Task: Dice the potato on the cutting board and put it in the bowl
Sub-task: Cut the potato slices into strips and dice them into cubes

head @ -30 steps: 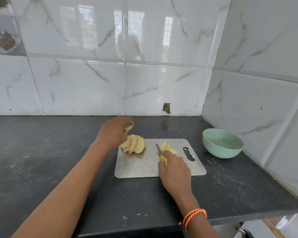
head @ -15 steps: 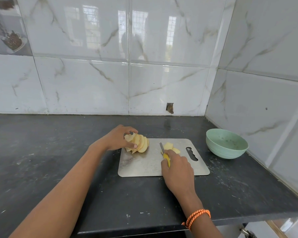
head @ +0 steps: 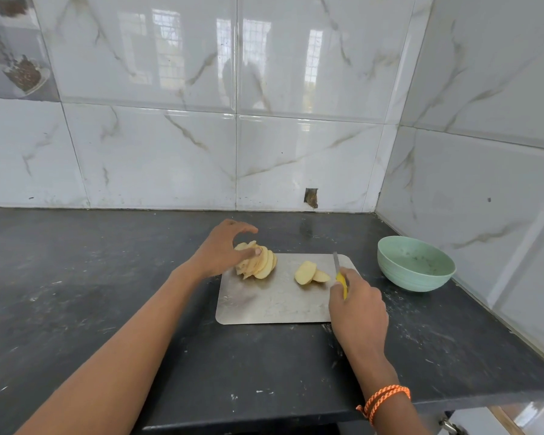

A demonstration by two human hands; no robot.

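Note:
A fanned stack of potato slices (head: 261,262) leans at the far left corner of the steel cutting board (head: 270,302). My left hand (head: 220,252) arches over that stack with fingers spread; only the thumb touches the slices. Two separate slices (head: 310,273) lie near the board's middle right. My right hand (head: 357,309) grips a yellow-handled knife (head: 339,276), its short blade pointing away from me just right of those two slices. A pale green bowl (head: 416,265) stands on the counter right of the board.
The dark stone counter (head: 107,293) runs to tiled walls at the back and right, forming a corner behind the bowl. The counter's front edge is close below my right wrist, which wears an orange cord bracelet (head: 383,400).
My left hand has let go of the slice stack and spread its fingers above it. My right hand has shifted the knife to the right, uncovering the two loose slices.

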